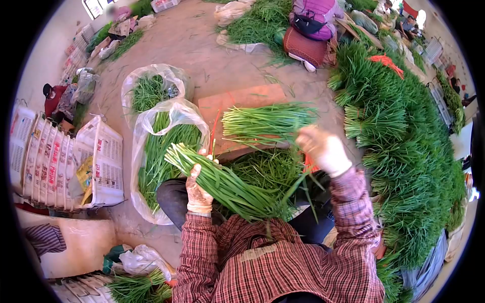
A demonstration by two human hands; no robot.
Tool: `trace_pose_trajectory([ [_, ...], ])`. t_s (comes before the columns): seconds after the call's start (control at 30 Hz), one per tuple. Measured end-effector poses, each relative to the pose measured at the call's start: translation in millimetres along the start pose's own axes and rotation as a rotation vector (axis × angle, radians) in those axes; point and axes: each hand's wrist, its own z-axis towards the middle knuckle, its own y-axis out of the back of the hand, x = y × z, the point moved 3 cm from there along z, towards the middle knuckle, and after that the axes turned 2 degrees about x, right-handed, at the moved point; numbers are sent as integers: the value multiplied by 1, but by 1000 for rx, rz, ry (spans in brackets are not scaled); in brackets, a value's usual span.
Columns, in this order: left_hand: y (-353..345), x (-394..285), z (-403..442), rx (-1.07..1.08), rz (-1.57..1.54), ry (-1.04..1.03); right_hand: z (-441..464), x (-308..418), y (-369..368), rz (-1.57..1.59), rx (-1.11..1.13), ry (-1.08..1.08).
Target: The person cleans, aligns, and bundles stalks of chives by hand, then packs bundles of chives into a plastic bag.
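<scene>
Before the near edge of the board, a leafy green bunch is gripped by the left hand, the raised right hand is too blurred to be judged, and stalks could be shed should that lone grip slacken.

Bundle of green stalks in the left grip

Open floor beyond bundle (bags leftward)

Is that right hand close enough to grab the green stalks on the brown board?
Probably yes: the right hand is near the leafy end of the green stalks on the brown board, and nothing seems to block the way.
</scene>
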Motion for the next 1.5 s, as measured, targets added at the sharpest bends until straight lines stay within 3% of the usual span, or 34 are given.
trace_pose_trajectory([
  [0.07, -11, -8, -8, -1, 22, 1, -11, -10, -46, -306, 344, 66],
  [0.13, -20, -9, -12, 17, 79, 7, -19, -2, -66, -26, 305, 73],
  [0.2, -28, 1, -12, 61, 109, 66, -18, 37, -79, 640, 469, -197],
  [0.27, -46, 13, -19, 83, 79, 102, -26, 58, -105, 822, 574, -188],
  [0.3, -51, 21, -19, 89, 46, 92, -28, 65, -116, 788, 569, -125],
  [0.4, -63, 32, -19, 167, 29, 84, -36, 68, -145, 805, 585, -250],
  [0.47, -64, 33, -21, 132, 9, 71, -43, 64, -144, 977, 579, -396],
  [0.53, -62, 35, -24, 99, -5, 96, -53, 37, -173, 1050, 461, -476],
  [0.6, -52, 37, -28, 71, -20, 119, -55, 35, -163, 935, 426, -511],
  [0.67, -24, 43, -35, -99, 43, 261, -57, 34, -157, 820, 395, -545],
  [0.73, -28, 47, -36, -120, 37, 241, -59, 35, -158, 1067, 314, -572],
  [0.77, -30, 48, -36, -139, 19, 218, -60, 35, -154, 1075, 447, -558],
  [0.87, -34, 56, -34, -168, -20, 172, -69, 37, -161, 1014, 517, -383],
  [0.93, -41, 60, -34, -170, -31, 180, -66, 58, -147, 1191, 525, -294],
  [1.03, -39, 74, -34, -113, -147, 212, -82, 58, -173, 1018, 419, -129],
  [1.13, -31, 80, -27, -76, -188, 249, -88, 52, -177, 1034, 379, -290],
  [1.27, -25, 69, -16, -24, 60, 191, -89, 41, -171, 737, 326, -337],
  [1.33, -37, 55, -10, -48, 118, 100, -86, 42, -162, 591, 233, -247],
  [1.5, -41, 23, -8, -119, 572, -80, -88, 49, -158, 543, 250, -186],
])
